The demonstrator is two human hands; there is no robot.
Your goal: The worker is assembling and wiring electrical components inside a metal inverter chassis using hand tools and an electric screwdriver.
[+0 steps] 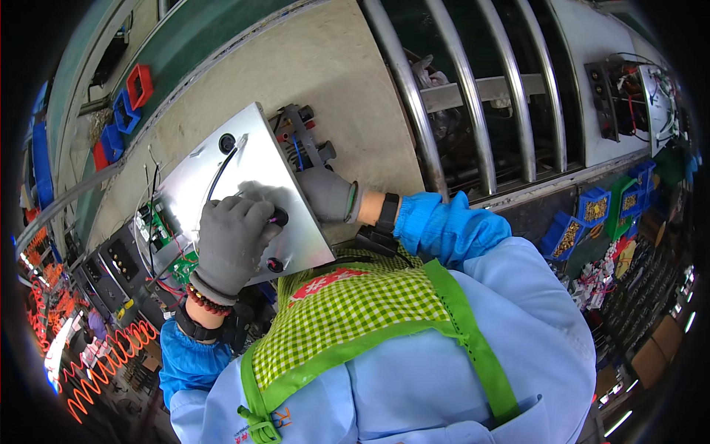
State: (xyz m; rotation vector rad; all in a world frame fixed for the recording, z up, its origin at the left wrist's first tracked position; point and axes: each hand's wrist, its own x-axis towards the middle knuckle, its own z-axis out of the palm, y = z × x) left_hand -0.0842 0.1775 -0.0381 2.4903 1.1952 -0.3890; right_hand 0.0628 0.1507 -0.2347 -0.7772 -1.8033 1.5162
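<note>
A shiny metal panel point(248, 177) stands tilted in front of me, with several black round fittings in its face. My left hand point(235, 235), in a grey glove, lies against the panel with its fingers curled and pinched at a black round fitting point(279, 216). A black cable point(220, 174) runs from the upper fitting point(227, 143) down toward this hand. Behind the panel's right edge is my right hand point(325, 194), also gloved in grey; its fingers are hidden there. Beyond it sits a dark bracket-like part point(302, 137) with wires. Green circuit boards point(183, 266) show left of the panel.
Metal rollers point(473, 96) lie to the right of the beige work board point(333, 74). Past them rests another wired unit point(629, 100). Blue bins point(563, 235) with small brass-coloured parts line the right side. Red and blue bins point(127, 111) stand far left, and orange coiled hoses point(111, 362) hang lower left.
</note>
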